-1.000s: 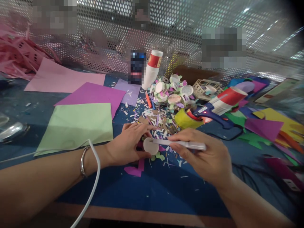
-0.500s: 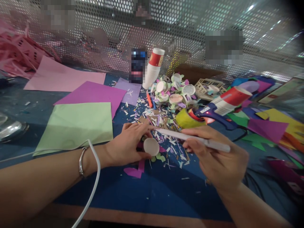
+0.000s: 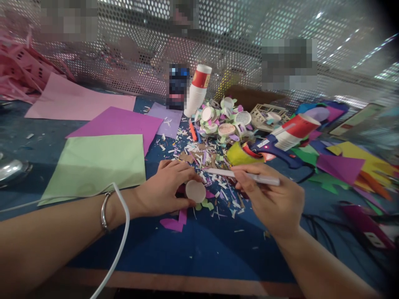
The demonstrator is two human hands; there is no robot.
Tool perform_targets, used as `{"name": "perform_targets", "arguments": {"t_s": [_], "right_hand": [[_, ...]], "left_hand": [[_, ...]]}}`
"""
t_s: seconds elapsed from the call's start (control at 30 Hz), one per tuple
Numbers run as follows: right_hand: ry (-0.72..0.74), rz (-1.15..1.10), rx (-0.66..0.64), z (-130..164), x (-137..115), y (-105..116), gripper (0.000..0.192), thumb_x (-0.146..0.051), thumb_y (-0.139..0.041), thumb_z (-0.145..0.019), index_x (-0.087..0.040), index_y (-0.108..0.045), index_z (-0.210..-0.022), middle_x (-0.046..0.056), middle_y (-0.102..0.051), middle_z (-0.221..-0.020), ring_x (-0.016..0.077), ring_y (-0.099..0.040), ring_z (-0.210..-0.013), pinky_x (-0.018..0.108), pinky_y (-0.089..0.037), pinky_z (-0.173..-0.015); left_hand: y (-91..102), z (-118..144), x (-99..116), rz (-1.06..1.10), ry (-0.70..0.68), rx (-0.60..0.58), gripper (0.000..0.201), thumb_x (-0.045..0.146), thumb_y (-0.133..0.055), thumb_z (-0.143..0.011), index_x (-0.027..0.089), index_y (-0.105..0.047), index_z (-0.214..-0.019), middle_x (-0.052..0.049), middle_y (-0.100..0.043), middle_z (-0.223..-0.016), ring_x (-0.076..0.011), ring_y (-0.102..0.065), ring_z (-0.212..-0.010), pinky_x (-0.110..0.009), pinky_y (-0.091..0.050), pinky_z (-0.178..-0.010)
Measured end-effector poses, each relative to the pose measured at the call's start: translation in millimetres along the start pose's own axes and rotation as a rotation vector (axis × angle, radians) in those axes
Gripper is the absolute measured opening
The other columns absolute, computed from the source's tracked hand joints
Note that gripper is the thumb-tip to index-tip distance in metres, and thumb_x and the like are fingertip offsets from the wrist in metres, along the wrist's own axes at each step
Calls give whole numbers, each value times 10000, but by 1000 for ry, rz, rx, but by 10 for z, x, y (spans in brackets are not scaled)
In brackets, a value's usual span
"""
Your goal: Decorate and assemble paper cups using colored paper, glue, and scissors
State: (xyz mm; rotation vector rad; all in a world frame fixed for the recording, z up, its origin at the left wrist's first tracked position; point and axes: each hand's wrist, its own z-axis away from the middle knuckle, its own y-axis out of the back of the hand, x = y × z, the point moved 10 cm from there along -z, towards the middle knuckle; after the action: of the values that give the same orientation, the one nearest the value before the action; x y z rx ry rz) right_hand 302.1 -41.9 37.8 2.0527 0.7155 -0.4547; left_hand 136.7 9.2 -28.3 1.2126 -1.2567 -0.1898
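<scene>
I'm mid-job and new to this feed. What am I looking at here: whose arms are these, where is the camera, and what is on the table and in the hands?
There is no machine: these are a person's two bare arms, filmed by a camera on their head looking down. The left hand holds a small round paper disc against the blue table. The right hand grips a white pen-like stick, tip pointing left. Around them lie paper scraps, a green sheet, a purple sheet, a blue glue gun and paper cups.
</scene>
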Motion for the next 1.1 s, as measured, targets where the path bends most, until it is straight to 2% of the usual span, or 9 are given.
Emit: {"name": "perform_targets", "arguments": {"t_s": [0.17, 0.33, 0.43, 0.77, 1.1], "right_hand": [[16, -121, -38, 28, -73, -70, 83, -269, -666, -948, -256, -739, -911, 0, -726, -778, 129, -637, -567, 281, -521, -557], [128, -151, -168, 63, -226, -282, 56, -230, -680, -926, -243, -728, -950, -3, -736, -813, 144, -677, -683, 294, -537, -658], [141, -173, -194, 87, -230, -338, 68, -220, -678, -926, -238, -724, -972, 5, -742, -858, 152, -680, -735, 298, -531, -674], [150, -180, -206, 95, -217, -371, 90, -188, -684, -922, -239, -716, -989, -10, -740, -886, 137, -681, -777, 282, -521, -710], [234, -142, -207, 90, -299, -358, 103, -147, -673, -927, -229, -691, -987, -1, -734, -873, 134, -693, -777, 268, -530, -723]], "left_hand": [[12, 11, -65, 67, 43, 45, 516, 366, -770, -760, 239, -475, -1165, -71, -673, -1220, -301, -587, -1178, -482, -342, -988], [14, 13, -80, 68, 39, 70, 526, 383, -762, -752, 240, -466, -1163, -63, -679, -1187, -291, -606, -1153, -476, -354, -990], [19, 5, -80, 79, 33, 76, 513, 404, -763, -751, 245, -473, -1143, -52, -685, -1145, -286, -613, -1122, -476, -364, -966], [18, -2, -82, 93, 42, 60, 513, 399, -783, -736, 243, -480, -1119, -48, -683, -1137, -288, -615, -1111, -477, -360, -935], [21, -9, -68, 110, 35, 62, 518, 350, -798, -727, 238, -490, -1128, -41, -673, -1144, -280, -613, -1113, -468, -344, -934]]}}
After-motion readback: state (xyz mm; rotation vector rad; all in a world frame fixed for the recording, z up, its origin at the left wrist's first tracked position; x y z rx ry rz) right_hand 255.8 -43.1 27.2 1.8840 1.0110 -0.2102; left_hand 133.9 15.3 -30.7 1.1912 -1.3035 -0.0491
